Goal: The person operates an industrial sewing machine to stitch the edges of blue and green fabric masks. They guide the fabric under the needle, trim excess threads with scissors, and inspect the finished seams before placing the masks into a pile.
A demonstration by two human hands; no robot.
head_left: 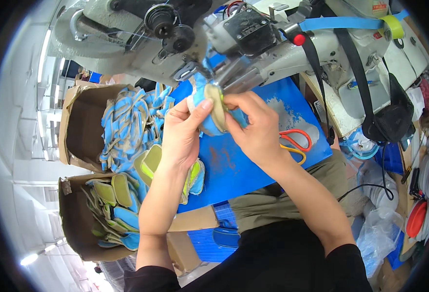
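Just below the sewing machine's head and beside its metal arm, a small padded fabric piece in olive-beige, light blue and white is held up between both hands. My left hand grips its left side, thumb pressed on the front. My right hand pinches its right edge with bent fingers. Part of the piece is hidden behind my fingers. Scissors with red and yellow handles lie to the right of my right hand on the blue work surface.
An upper cardboard box stands left, beside a pile of blue-beige strips. A lower box holds olive and blue pieces; similar pieces lie behind my left forearm. Black straps hang from the machine; spools sit far right.
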